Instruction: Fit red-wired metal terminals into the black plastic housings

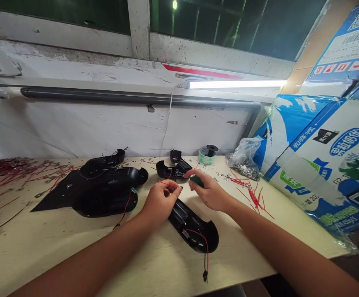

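At the centre of the frame, the left hand (161, 200) has its thumb and forefinger drawn together on a small dark piece (181, 188), too small to make out. Just right of it, the right hand (209, 189) is curled around a dark green object (197, 180), partly hidden by the fingers. Below the 2 hands, a black shell (179, 216) slants from the centre toward the lower right of the frame, its upper end beside the left hand; a red wire (202, 236) crosses its lower end and hangs past the rim. Left of centre, more black shells (105, 202) sit grouped together on the pale tabletop (154, 264). Toward the right, loose red wires (255, 198) lie near a clear plastic bag (247, 150) holding small metal parts, with a green-printed roll (206, 157) to the bag's left
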Motion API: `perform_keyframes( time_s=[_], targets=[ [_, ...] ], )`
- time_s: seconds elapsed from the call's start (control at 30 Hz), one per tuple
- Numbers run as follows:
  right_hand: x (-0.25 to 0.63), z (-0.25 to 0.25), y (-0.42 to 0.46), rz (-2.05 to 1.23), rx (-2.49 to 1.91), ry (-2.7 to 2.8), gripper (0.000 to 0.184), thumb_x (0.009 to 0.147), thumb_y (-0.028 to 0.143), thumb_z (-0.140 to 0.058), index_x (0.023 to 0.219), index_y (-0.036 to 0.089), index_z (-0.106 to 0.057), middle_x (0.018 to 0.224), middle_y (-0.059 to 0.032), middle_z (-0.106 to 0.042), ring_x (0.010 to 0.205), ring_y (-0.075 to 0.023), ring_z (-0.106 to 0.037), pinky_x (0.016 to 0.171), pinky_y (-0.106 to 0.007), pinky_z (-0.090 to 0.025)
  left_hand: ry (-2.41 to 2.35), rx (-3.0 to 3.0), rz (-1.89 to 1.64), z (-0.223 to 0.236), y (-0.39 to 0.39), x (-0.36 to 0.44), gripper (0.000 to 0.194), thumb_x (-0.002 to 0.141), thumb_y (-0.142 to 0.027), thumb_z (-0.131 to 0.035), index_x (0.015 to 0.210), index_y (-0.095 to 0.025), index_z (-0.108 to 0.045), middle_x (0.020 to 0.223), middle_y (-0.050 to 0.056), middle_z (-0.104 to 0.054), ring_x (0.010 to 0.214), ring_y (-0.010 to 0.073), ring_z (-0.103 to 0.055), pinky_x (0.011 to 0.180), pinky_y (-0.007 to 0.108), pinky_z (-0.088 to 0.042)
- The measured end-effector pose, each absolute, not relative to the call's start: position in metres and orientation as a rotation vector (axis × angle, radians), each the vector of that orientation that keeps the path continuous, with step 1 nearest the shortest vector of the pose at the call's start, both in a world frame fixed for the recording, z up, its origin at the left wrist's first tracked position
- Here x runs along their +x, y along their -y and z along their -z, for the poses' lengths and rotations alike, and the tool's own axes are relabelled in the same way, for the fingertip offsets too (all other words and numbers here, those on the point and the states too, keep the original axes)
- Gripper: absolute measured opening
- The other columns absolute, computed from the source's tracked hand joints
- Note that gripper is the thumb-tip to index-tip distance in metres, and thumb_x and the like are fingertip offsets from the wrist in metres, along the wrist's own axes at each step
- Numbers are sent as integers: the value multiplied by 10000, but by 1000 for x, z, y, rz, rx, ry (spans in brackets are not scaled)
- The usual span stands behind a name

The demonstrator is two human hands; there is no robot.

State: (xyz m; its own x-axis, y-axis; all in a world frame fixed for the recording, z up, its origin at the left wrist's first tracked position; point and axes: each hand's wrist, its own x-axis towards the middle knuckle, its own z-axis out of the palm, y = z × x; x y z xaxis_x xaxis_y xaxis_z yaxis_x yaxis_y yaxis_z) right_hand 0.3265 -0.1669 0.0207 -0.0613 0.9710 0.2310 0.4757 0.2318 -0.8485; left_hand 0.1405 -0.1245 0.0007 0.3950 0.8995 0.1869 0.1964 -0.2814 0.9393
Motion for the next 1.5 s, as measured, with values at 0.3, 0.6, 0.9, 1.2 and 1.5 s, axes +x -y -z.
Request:
perform_keyframes(
  time_s=[0.3, 0.6, 0.9, 1.2, 1.5],
  targets=[
    [335, -53, 185, -1058, -1627, 2282, 326, 870, 457, -626, 713, 175, -663, 565, 30, -510, 530, -107, -413, 508, -249, -307, -993, 1840, -963, 4, 125, 141, 223, 860, -397, -614, 867, -179, -662, 840, 52, -682, 778, 193, -592, 727, 321, -457],
    [326, -49, 185, -1103, -1681, 2130, 89, 755, 229, -584, 685, 179, -609, 542, 34, -531, 491, -102, -439, 451, -224, -306, -982, 1824, -979, 0, 126, 141, 205, 874, -383, -602, 854, -184, -645, 853, 40, -666, 790, 186, -586, 754, 325, -461],
    [325, -40, 179, -792, -1776, 1906, 86, 698, 240, -571, 638, 191, -533, 451, 64, -434, 434, -83, -373, 398, -220, -222, -947, 2078, -1112, -6, 129, 136, 114, 891, -261, -595, 803, -201, -636, 902, 38, -642, 998, 230, -538, 925, 402, -417],
    [324, -37, 176, -747, -1753, 1652, 160, 721, 292, -601, 619, 196, -523, 416, 72, -402, 376, -78, -363, 354, -207, -231, -804, 2008, -1099, 1, 126, 138, 96, 857, -241, -644, 782, -199, -686, 964, 41, -607, 960, 203, -590, 921, 386, -442],
    [320, -34, 175, -797, -1736, 1595, 162, 717, 310, -624, 646, 197, -532, 409, 74, -425, 356, -79, -371, 327, -200, -231, -861, 1956, -1071, 5, 124, 137, 111, 841, -260, -662, 779, -197, -729, 967, 48, -592, 925, 195, -620, 861, 363, -496]
  ],
)
